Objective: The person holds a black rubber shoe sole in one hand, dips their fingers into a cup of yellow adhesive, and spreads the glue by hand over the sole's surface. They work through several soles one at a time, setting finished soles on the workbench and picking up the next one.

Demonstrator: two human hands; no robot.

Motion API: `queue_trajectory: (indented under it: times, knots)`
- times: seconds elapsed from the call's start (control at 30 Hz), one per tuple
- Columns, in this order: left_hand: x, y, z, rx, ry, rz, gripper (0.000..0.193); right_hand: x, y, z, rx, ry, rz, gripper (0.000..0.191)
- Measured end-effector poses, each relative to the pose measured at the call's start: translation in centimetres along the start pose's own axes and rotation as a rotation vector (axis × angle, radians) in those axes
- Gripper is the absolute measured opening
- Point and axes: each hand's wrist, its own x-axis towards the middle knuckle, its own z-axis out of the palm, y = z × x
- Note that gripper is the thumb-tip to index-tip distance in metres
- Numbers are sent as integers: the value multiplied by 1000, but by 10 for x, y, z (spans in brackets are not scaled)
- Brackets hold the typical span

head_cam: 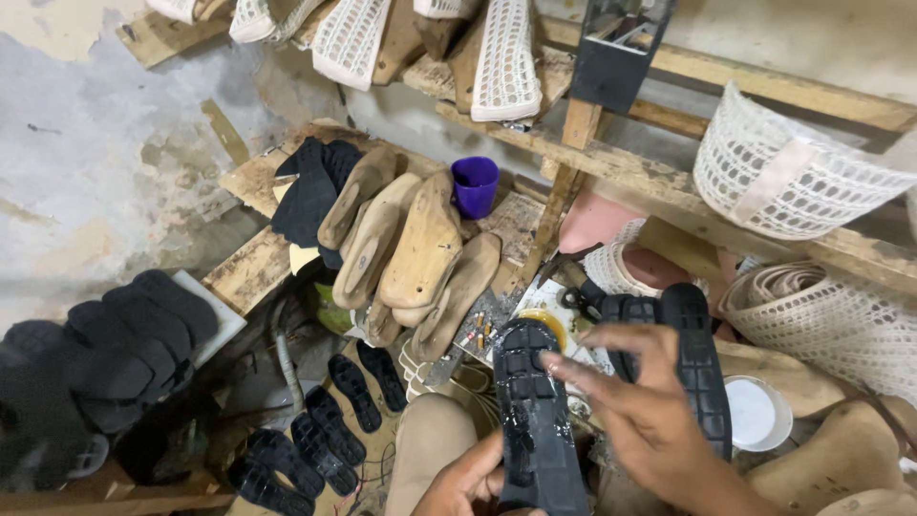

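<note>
Far left of the frame there's a stack of black pads (105,354), then loose soles (320,435) on the floor at lower left, wooden lasts (411,253) leaning in the middle with a purple cup (475,184) behind them. Bottom centre, the left hand (466,483) is clamped around the lower end of a black sole (535,411). Its long axis runs nearly straight up the frame, far end toward the lasts, tread facing the camera and shiny-wet in patches. The right hand (642,411) is loose, fingertips touching the sole's upper right edge, gripping nothing. Risk as I see it: that wet stuff smears onto the fingers, or the sole slips from a one-end grip. A second sole (699,358) stands just right, with a white lid (757,413) beyond it.
</note>
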Motion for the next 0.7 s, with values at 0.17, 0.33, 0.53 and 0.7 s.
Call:
queue_trajectory:
  times: [0.17,0.33,0.53,0.7]
  knots:
    - [-1,11,11,157,3,6,81,-14,-2,3,121,-75,-29,50]
    - [-7,27,22,68,78,11,83,-24,-4,-7,157,-111,-158,41]
    - [-1,36,34,135,188,91,69,-27,-8,-17,259,-172,-10,50]
    - [0,54,39,61,337,167,64,-17,-17,-5,-194,170,-366,51]
